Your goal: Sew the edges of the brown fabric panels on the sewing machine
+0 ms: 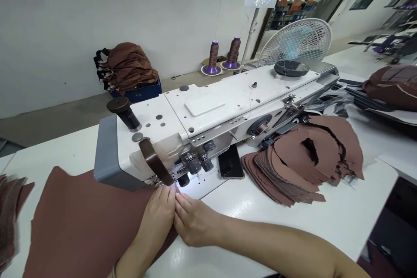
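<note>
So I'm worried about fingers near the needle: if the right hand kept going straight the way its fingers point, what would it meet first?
Probably the left hand: the right hand points left and slightly up, fingertips already touching it on the brown fabric. Beyond that lies the lit needle area of the sewing machine; depth is unclear.

Phone [230, 163], fan [295, 41], thread cones [222, 54]

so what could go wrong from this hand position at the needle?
1. Both the left hand and right hand have fingertips pinched right under the sewing machine head; a stitch could likely catch a finger.
2. The brown leather sheet hangs toward the table edge, so its weight may drag the seam off line.
3. The phone lies beside the needle plate and could get nudged.
</note>
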Demonstrator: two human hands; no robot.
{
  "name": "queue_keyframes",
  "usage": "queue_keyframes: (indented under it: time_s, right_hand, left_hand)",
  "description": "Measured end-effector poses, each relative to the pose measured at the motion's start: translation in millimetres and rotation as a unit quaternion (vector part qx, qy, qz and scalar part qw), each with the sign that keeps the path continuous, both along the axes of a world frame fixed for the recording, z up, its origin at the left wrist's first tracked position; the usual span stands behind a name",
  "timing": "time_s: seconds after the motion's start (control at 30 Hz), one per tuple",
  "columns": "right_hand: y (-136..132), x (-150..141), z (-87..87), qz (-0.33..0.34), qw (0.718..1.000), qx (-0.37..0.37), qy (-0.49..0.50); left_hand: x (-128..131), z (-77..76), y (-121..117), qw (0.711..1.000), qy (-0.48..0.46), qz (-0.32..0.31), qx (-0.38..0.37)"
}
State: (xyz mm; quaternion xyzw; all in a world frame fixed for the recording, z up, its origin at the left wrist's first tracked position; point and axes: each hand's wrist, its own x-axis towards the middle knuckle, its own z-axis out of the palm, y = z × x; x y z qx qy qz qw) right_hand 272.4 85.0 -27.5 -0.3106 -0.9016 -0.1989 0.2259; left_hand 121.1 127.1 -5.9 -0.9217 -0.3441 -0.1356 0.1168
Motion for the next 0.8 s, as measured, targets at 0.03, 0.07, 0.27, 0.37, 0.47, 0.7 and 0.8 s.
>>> queue_keyframes:
  time_s: [0.03, 0.07, 0.27, 0.37, 0.47, 0.7, 0.8]
  right_hand:
    - [-1, -1, -1.5, 0.003, 1.0, 0.006, 0.002]
    - [-2, -1, -3.2, 0.006, 1.0, 0.014, 0.003]
    - [-3, -4, -7.7, -0.004, 0.999, 0.051, -0.006]
    - [-1, -6, -1.2, -0.01, 0.999, 0.043, -0.021]
    - [-2, -10, 6.8, -0.018, 0.999, 0.022, -0.023]
    - [-30, -22, 3.3, -0.005, 1.0, 0.029, -0.008]
    - [-33, -22, 3.0, -0.012, 1.0, 0.023, -0.009]
  left_hand:
    - [0, 0.7, 1, 1.0, -0.009, 0.001, -0.01]
    - [-1, 1.6, 2, 1.0, -0.018, 0.002, -0.02]
    - [0, 1.0, 8, 0.997, -0.042, 0.017, -0.061]
    - [-3, -4.3, 12, 0.996, -0.023, 0.036, -0.076]
    - [-10, -8.3, 17, 0.994, -0.015, 0.038, -0.101]
    - [-25, -8.4, 25, 0.998, -0.031, -0.061, -0.007]
    - [-26, -8.2, 27, 0.995, -0.025, -0.096, 0.002]
